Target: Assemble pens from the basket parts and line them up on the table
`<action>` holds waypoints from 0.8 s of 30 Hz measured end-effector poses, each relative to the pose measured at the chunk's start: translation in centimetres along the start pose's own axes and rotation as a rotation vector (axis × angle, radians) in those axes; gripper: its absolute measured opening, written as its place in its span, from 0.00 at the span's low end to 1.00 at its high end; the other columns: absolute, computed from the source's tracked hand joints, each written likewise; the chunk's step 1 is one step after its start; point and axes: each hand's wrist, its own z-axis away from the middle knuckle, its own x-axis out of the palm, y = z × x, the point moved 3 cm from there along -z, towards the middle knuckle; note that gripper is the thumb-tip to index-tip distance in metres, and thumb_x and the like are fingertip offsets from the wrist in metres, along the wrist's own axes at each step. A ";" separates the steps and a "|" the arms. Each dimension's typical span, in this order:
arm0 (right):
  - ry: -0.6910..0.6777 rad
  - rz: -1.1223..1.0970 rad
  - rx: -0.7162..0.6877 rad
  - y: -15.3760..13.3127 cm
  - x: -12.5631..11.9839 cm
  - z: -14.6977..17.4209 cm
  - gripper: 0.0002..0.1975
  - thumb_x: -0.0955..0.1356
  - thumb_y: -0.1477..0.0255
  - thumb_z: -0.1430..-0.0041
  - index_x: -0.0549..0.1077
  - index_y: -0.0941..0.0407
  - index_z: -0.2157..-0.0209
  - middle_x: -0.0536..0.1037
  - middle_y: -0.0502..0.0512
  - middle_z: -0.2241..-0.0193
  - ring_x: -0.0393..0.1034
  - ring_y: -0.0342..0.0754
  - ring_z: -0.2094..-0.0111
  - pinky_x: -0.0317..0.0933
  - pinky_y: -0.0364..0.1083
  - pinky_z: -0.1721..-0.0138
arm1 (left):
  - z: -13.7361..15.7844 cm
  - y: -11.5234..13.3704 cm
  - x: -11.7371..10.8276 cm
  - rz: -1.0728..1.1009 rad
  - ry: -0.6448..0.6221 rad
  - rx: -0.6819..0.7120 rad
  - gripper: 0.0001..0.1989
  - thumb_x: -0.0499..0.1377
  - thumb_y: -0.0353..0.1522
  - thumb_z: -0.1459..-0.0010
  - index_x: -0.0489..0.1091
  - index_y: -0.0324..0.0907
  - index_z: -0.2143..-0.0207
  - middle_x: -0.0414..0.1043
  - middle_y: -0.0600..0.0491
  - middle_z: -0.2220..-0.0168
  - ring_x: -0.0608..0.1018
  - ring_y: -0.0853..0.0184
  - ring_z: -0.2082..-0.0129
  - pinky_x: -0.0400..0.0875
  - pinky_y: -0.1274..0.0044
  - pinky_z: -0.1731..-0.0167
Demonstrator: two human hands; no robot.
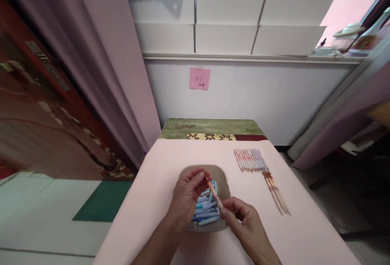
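Left hand (188, 192), right hand (243, 221), both pinching one peach pen (212, 189); one bin (224, 184), one pink note (200, 74) beyond

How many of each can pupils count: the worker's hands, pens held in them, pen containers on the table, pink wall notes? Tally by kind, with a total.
Hands (left hand, right hand): 2
Held pen: 1
Container: 1
Pink note: 1
Total: 5

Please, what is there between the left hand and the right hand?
In the head view, a peach-coloured pen spans from the left hand to the right hand, with the container of bluish pens behind it.
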 end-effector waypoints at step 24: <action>0.400 0.418 -0.283 0.2 -3.1 1.1 0.11 0.66 0.62 0.40 0.75 0.54 0.68 0.76 0.54 0.72 0.70 0.47 0.71 0.63 0.43 0.67 | 0.9 0.0 1.7 -0.260 -0.007 0.143 0.21 0.69 0.35 0.57 0.71 0.40 0.60 0.78 0.47 0.59 0.79 0.62 0.60 0.72 0.73 0.58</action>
